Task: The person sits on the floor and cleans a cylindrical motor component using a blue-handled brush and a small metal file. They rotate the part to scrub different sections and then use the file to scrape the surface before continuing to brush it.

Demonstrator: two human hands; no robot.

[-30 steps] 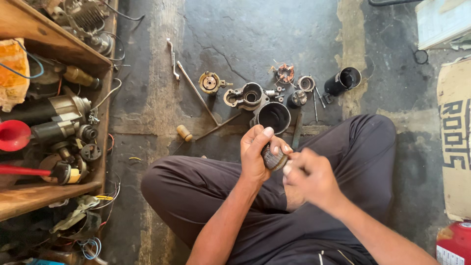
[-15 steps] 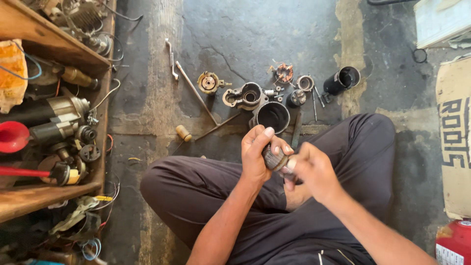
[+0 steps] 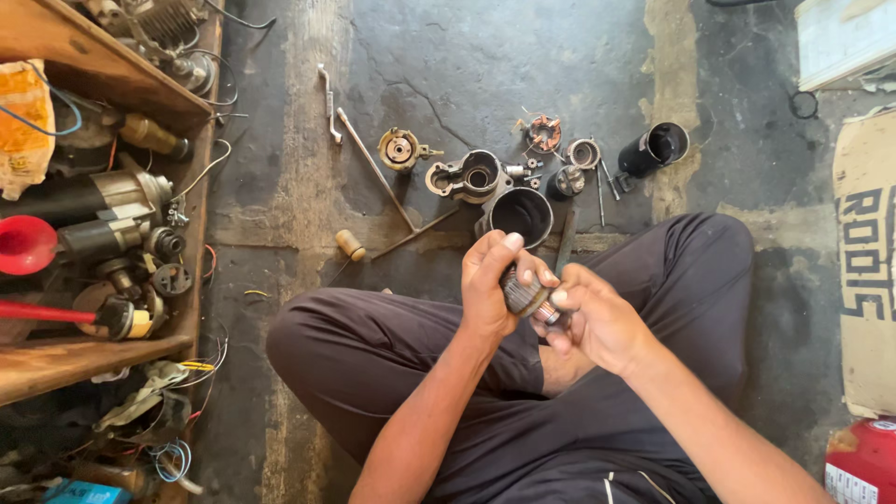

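Observation:
I sit cross-legged on a concrete floor. My left hand (image 3: 492, 280) wraps around a small ribbed metal motor part (image 3: 525, 295), held above my lap. My right hand (image 3: 597, 315) pinches the lower end of the same part with its fingertips. Just beyond my hands on the floor lie a black cylindrical housing (image 3: 521, 216), a grey cast end housing (image 3: 465, 176), a round brass-coloured plate (image 3: 399, 149), a coppery brush ring (image 3: 543, 133) and a black tube (image 3: 655, 148).
A wooden shelf (image 3: 93, 84) on the left holds motors, wires and a red funnel (image 3: 25, 245). Long metal rods (image 3: 375, 170) and a small wooden handle (image 3: 350, 245) lie on the floor. A cardboard sheet (image 3: 863, 261) and red container (image 3: 861, 463) sit at right.
My hands stay on the motor part; the right fingers have shifted slightly along its lower end. The floor parts have not moved.

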